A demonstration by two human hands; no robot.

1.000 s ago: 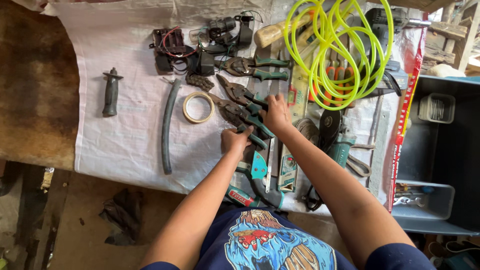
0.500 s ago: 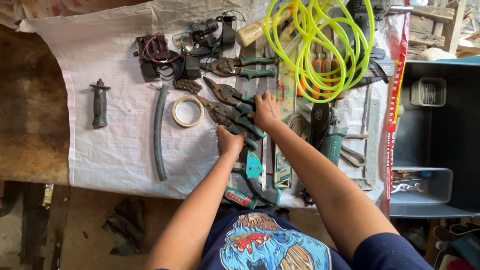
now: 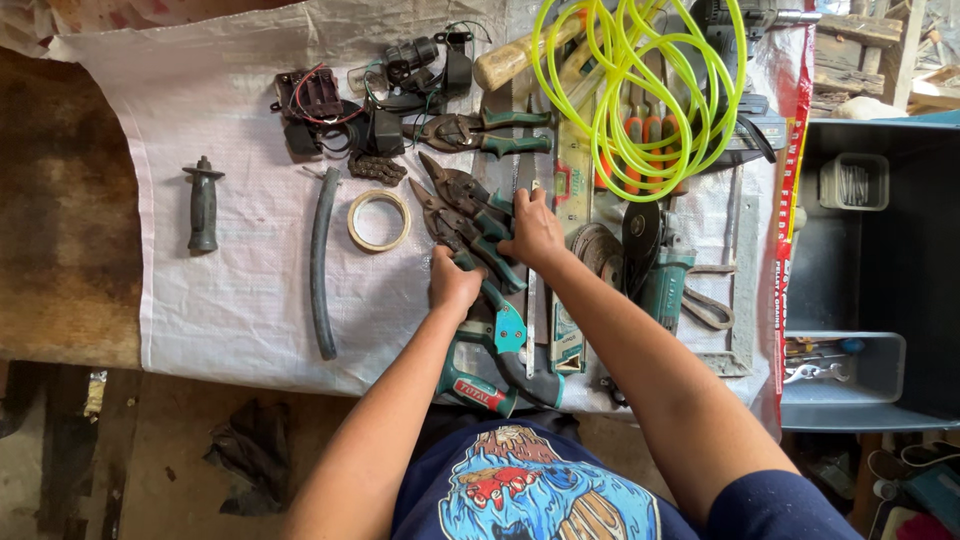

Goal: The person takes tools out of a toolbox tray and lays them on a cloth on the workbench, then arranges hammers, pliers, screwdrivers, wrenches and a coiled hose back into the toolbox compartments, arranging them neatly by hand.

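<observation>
Two tin snips with green handles lie side by side on a white woven sheet [image 3: 230,290]. My left hand [image 3: 453,281] grips the handle end of the lower snips [image 3: 440,222]. Fingers of my right hand [image 3: 535,232] rest on the handles of the upper snips [image 3: 458,187]. A third pair of snips [image 3: 480,132] lies just above them. Below my left hand sits a teal and red caulking gun [image 3: 495,355].
Left of the snips lie a tape roll [image 3: 378,220], a curved dark hose [image 3: 323,262] and a black side handle [image 3: 203,203]. A yellow-green coiled hose [image 3: 640,90], an angle grinder [image 3: 655,265], wired black parts [image 3: 345,110] and grey bins [image 3: 850,380] surround the area.
Both hands have turned the two snips more upright, their jaws swinging closer together toward the tape roll. The view shifted slightly.
</observation>
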